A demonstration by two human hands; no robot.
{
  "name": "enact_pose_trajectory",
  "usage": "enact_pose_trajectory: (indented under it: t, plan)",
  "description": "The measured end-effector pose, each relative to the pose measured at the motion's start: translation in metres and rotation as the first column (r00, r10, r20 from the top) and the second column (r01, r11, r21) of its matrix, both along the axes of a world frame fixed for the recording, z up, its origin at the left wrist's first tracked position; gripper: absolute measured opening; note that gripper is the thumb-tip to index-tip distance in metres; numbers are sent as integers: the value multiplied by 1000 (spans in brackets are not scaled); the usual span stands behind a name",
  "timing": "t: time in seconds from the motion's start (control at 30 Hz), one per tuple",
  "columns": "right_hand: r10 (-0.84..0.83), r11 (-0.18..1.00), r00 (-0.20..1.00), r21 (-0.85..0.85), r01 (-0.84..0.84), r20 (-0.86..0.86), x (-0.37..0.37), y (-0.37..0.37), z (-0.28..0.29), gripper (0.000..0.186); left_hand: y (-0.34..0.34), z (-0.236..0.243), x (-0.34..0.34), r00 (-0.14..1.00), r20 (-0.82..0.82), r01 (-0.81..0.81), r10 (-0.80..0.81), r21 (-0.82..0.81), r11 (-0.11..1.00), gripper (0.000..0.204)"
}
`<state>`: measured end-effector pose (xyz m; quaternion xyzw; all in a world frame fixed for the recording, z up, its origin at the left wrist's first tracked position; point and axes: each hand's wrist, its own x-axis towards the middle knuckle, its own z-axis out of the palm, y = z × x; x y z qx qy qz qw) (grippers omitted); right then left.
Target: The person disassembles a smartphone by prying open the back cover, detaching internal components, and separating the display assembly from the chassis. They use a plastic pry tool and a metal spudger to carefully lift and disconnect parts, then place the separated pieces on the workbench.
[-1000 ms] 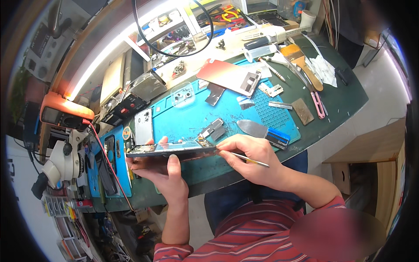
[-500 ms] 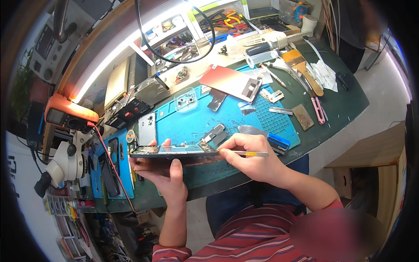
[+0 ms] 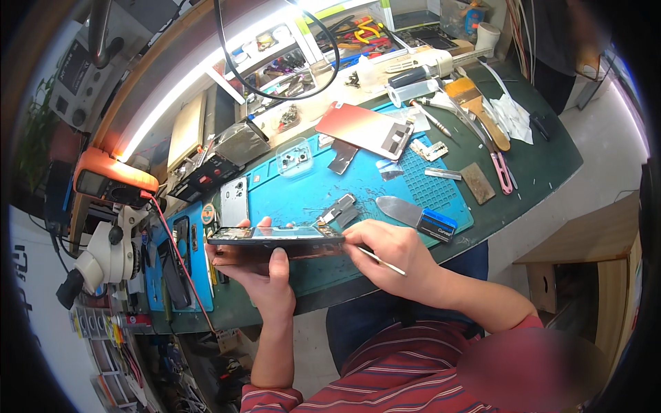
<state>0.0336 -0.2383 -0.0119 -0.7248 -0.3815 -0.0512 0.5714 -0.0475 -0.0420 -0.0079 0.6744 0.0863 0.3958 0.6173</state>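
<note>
A cluttered repair bench fills the view: a green table with a blue mat on it, a lit shelf of tools at the far side, a microscope and an orange meter at the left.

The left hand is clamped on a dark phone, held edge-up just above the near rim of the mat, thumb over its near face and fingers behind. The right hand is closed around a thin metal tool, with the working end at the phone's right end; the tip itself is hidden by the fingers.

This looks like the prying step, with the tool working along the seam at that end. The next move would seem to call for a steady left grip and a shallow, controlled slide of the tip along the edge.

On the mat beyond lie a flat metal blade with a blue handle, a red back cover and a small silver phone.
</note>
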Motion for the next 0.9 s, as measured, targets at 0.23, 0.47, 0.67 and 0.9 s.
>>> enact_pose_trajectory:
  t: [0.23, 0.47, 0.67, 0.9]
  plan:
    - [164, 986, 850, 58, -156, -501, 20, -7, 14, 13, 4, 3, 0, 999, -19, 29, -29, 14, 999, 94]
    - [173, 985, 761, 86, -153, -625, 29, 0, 14, 17, 18, 2, 1, 996, -52, 80, -79, 23, 997, 95]
    - [172, 977, 679, 37, -209, -713, 32, -7, 22, 17, 15, 10, 5, 991, -62, 111, -118, -110, 988, 99]
    - [-184, 970, 961, -120, 211, 208, 19, -65, 35, 14, 17, 22, 9, 980, -121, 133, -161, -213, 968, 96]
